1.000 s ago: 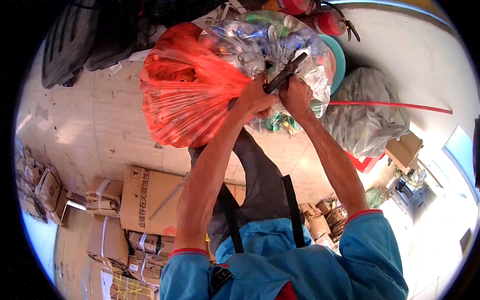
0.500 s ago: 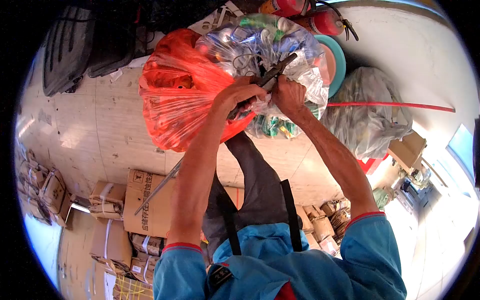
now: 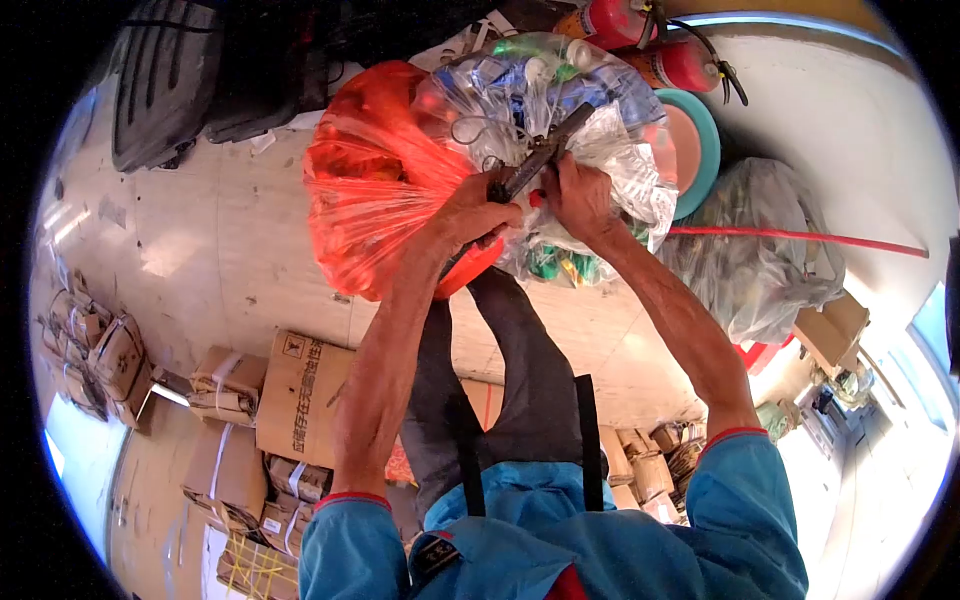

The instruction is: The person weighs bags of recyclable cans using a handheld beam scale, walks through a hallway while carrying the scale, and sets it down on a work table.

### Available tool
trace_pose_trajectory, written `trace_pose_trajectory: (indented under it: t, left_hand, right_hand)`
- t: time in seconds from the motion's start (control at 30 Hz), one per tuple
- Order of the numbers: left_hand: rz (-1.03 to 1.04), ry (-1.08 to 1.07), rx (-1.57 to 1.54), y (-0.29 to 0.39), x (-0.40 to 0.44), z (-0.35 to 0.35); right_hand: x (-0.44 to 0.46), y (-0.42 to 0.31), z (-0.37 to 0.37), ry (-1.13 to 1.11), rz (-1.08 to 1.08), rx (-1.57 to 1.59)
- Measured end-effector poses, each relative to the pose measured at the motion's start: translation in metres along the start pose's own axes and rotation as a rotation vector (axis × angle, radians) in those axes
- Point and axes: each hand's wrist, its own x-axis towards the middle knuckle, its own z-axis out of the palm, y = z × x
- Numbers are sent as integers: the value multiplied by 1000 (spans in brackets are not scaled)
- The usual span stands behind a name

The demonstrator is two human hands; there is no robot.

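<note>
My left hand [image 3: 478, 212] is closed around a dark, narrow bar-like tool [image 3: 545, 150], which slants up to the right. Its exact kind is unclear. A wire loop [image 3: 478, 130] lies near it. Beside it, my right hand [image 3: 580, 198] is closed at the gathered plastic of a clear bag [image 3: 640, 145] of crushed cans and bottles; what its fingers pinch is partly hidden. A small red bit [image 3: 535, 198] shows between the hands. Left of them bulges a red plastic bag [image 3: 365, 170], partly under my left wrist.
Fire extinguishers [image 3: 685, 68] and a teal-rimmed basin [image 3: 705, 150] stand behind the bags. A grey plastic bag [image 3: 755, 265] lies to the right, crossed by a red pole [image 3: 810, 236]. Cardboard boxes [image 3: 300, 400] are stacked at lower left. Black bins [image 3: 165, 90] stand at upper left.
The view has shifted, so the scene sits slightly farther right. The dark tool shows more of its length between my hands, and the thin rod seen below my left forearm is out of sight.
</note>
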Motion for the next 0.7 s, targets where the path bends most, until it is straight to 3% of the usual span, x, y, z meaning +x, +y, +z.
trace_pose_trajectory:
  t: [0.1, 0.23, 0.33, 0.43, 0.7]
  left_hand:
    - [12, 37, -64, -4, -2, 0]
    - [5, 32, -168, -7, -4, 0]
    - [-9, 18, -173, -3, -3, -1]
    - [-34, 7, -108, 1, 2, -2]
    - [-16, 1, -41, 0, 4, -4]
  right_hand:
    - [5, -7, -9, -122, 191, 52]
    - [23, 4, -38, -572, 447, 765]
    - [30, -4, -66, -653, 469, 753]
    - [23, 5, -48, -480, 187, 479]
    - [8, -3, -42, -301, 210, 351]
